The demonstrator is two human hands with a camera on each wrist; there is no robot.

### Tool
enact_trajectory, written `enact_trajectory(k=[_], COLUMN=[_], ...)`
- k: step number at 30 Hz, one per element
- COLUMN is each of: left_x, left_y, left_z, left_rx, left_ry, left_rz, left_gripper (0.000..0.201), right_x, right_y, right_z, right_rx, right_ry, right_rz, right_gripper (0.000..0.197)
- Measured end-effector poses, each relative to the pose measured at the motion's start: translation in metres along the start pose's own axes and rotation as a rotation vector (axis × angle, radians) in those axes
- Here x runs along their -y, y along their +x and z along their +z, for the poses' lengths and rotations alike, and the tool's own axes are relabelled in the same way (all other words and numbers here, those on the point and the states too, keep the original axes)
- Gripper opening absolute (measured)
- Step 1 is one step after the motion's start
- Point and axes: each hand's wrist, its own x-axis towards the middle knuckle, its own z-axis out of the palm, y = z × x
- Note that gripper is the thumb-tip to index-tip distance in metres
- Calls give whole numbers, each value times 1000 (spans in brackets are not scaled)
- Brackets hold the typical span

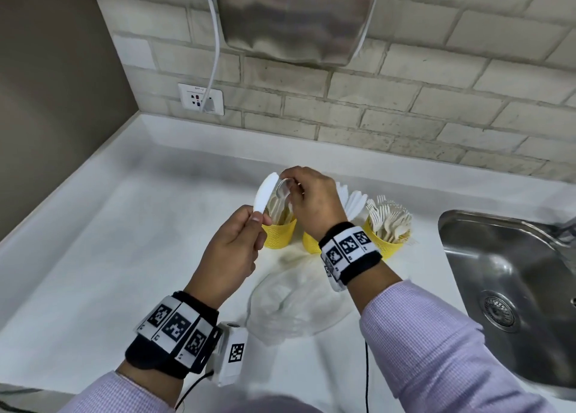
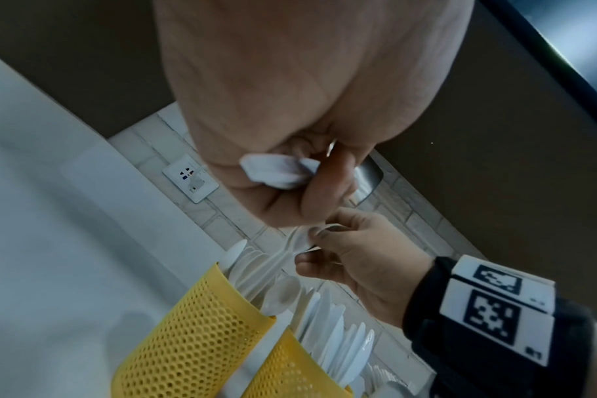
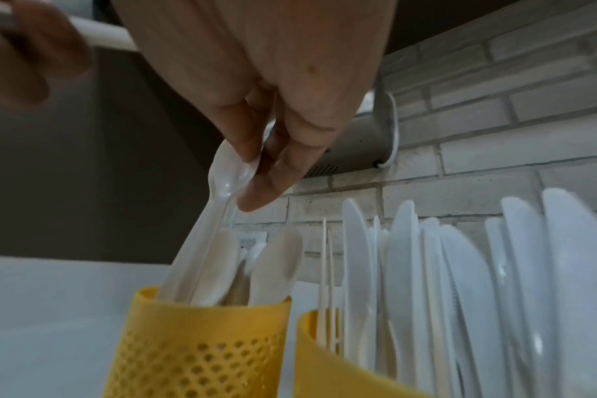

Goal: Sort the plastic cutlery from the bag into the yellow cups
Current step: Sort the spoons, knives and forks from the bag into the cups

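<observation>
Three yellow mesh cups stand in a row on the white counter. The left cup (image 1: 280, 232) (image 3: 201, 347) holds spoons, the middle cup (image 1: 311, 242) (image 3: 327, 358) holds knives, and the right cup (image 1: 386, 245) holds forks. My right hand (image 1: 308, 199) (image 3: 256, 164) pinches the bowl of a white plastic spoon (image 3: 227, 172) (image 1: 282, 189) whose handle stands in the left cup. My left hand (image 1: 237, 241) (image 2: 290, 172) grips the handle of a white plastic knife (image 1: 265, 194) (image 2: 276, 172), blade up, just left of the spoon cup. The clear plastic bag (image 1: 293, 300) lies on the counter in front of the cups.
A steel sink (image 1: 511, 288) is set into the counter at the right. A tiled wall runs behind, with a socket (image 1: 201, 98), a white cable and a steel dispenser (image 1: 296, 16) above. A dark wall closes the left side.
</observation>
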Motion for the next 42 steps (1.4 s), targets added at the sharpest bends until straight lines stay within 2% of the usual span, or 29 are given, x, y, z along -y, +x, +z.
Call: enact_trajectory(k=[4,7,8,14,18,21,22,24,26,27,29,33,42], left_x=[-1,-3,-3,-5,-6,-7,-7,-8,-9,-10,-11,-11,-13], left_y=[0,0,0,0,2,4,4,4,3,3,2,0,-5], left_z=[4,7,8,11,9,9,9,9,10,11,14,19,23], left_rx=[20,35,39,48,49,49,53,63,73,82,106,122,84], left_ry=[7,2,1,10,41,33,33,36,41,39,23,-21,-29], left_rz=[-5,0,3,25,47,43,46,56,64,70,82,99,104], left_gripper=[28,28,28,28,25,23,22,21,20,20,20,20,26], right_x=[-2,-4,-3,-13,-12,-2,5,20,36,42,51,54,56], right_y=[-1,-7,-11,-30,-31,-28,-28,-28,-30,-32,-39,-48,-55], right_z=[10,15,15,26,21,8,1,-13,-30,-36,-44,-47,-47], right_rx=[17,15,11,42,87,-7,-46,-65,-15,21,52,-50,-213], right_ry=[-172,-414,-479,-620,-663,-414,-243,203,603,716,755,709,878], right_rz=[-93,-185,-188,-245,-210,-135,-72,158,361,397,370,361,448], right_gripper=[29,8,7,23,37,44,45,46,43,39,29,12,11])
